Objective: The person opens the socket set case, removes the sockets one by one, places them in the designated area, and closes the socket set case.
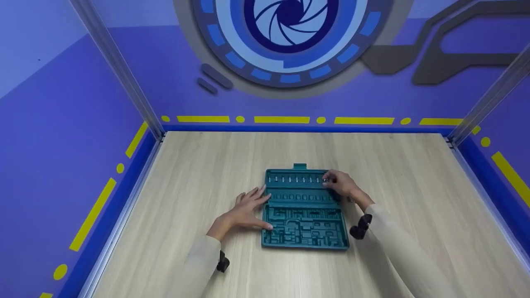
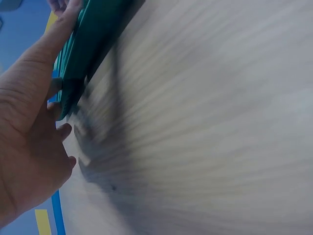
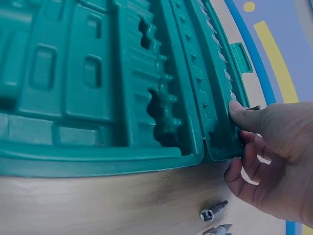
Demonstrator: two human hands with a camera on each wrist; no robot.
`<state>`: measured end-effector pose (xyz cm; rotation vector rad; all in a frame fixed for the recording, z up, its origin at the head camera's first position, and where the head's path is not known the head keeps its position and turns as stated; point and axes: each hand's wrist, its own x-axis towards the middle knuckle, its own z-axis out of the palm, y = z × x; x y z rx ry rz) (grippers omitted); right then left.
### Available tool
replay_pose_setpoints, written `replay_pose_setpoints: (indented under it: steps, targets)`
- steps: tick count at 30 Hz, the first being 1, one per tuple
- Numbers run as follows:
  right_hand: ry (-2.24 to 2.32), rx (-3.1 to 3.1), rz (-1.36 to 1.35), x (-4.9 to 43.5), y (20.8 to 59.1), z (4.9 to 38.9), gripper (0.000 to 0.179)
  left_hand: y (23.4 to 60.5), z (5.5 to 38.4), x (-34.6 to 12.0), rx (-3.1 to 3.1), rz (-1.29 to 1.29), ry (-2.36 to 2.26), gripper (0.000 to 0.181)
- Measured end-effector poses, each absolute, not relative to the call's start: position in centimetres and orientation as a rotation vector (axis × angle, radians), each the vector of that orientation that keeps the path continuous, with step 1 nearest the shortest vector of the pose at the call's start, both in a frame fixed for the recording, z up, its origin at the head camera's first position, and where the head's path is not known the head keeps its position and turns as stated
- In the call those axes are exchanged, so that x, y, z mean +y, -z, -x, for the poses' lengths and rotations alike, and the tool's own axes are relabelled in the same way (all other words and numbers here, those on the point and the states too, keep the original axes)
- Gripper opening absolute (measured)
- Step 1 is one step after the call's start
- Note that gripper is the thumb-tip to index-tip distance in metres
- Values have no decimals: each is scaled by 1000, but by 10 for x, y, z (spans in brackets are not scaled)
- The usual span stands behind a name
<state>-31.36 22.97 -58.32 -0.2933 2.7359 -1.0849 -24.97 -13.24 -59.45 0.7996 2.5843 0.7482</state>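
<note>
A green plastic tool case lies unfolded on the table, with a row of small metal bit sockets in the slots of its far half. My left hand rests spread along the case's left edge, its thumb over the near half and its fingertips at the far half's rim. At the right end of the row, my right hand pinches a bit socket between thumb and forefinger. Only its dark tip shows past the thumb in the right wrist view; the other fingers are loosely bent beside the case.
Two more bit sockets, one of them here, lie on the table to the right of the case. The near half holds moulded recesses. A latch tab sticks out from the far edge. Blue panels enclose the table.
</note>
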Motion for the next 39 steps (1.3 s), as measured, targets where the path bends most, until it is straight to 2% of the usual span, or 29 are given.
replay_pose_setpoints:
  steps: [15, 19, 26, 39]
  targets:
    - [1332, 2790, 178, 235, 600, 311, 20, 597, 250, -125, 2648, -755, -693, 110]
    - [1457, 2791, 135, 237, 595, 307, 22, 596, 249, -125, 2645, -750, -693, 110]
    - [1622, 2594, 240, 245, 583, 296, 28, 595, 248, -125, 2637, -748, -691, 109]
    - [1647, 2450, 208, 276, 568, 271, 40, 597, 249, -128, 2638, -754, -715, 110]
